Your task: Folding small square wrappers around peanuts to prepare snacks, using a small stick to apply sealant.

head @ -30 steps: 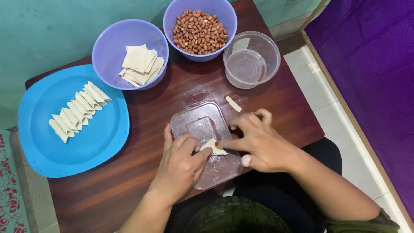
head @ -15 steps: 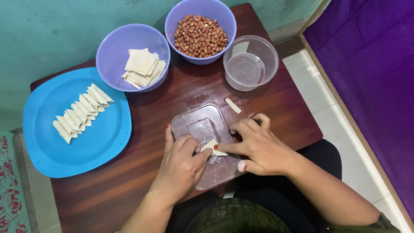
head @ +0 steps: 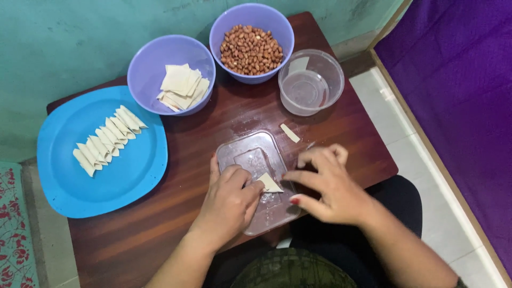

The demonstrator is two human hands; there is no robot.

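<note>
Folding step — left hand pinches small dough wrapper on clear lid; right hand released, fingers spread beside it. Next calls for steady fingertip press along edge.

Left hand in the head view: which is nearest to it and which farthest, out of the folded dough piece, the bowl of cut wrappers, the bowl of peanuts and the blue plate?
From the left hand:
1. Folded dough piece, at its fingertips, on the clear lid.
2. Blue plate, to the left.
3. Bowl of cut wrappers, up and left.
4. Bowl of peanuts, at the table's far edge.
</note>
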